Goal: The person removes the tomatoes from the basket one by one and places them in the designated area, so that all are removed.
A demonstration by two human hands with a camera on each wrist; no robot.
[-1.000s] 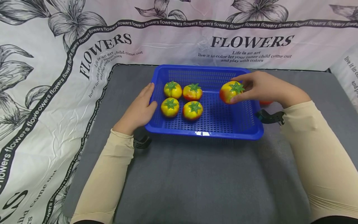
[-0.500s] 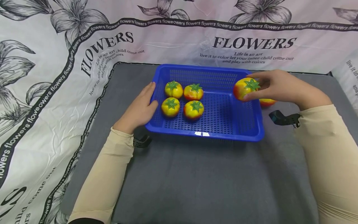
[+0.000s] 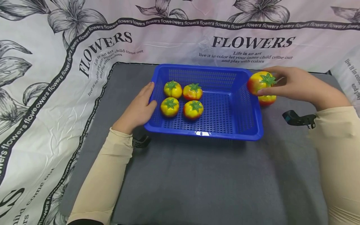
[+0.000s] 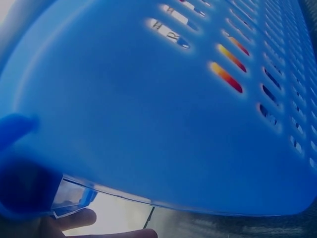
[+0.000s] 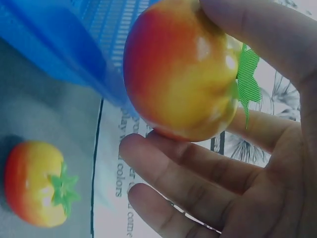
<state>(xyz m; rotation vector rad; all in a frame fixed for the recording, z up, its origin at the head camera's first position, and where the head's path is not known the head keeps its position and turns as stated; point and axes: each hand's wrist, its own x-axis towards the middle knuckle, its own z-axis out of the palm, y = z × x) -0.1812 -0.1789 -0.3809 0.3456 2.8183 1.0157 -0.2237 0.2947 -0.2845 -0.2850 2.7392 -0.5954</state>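
My right hand pinches a shiny yellow-and-red toy tomato with green leaves between thumb and fingers, beside the right rim of the blue basket. In the right wrist view, the held tomato nearly fills the upper middle. Below it on the table sits a second tomato, partly hidden in the head view. Several more tomatoes stand in the basket's left half, leaves up. Against the basket's left end, my left hand rests with fingers straight and thumb spread; the basket wall fills the left wrist view.
A grey table stretches in front of the basket. Behind and to the left hangs a white flower-print cloth with printed lettering. Dark wrist cameras sit under both wrists.
My right hand has carried the tomato rightward, from over the basket's inside to its right rim. The tomato on the table shows more. My left hand stays at the basket's left end.
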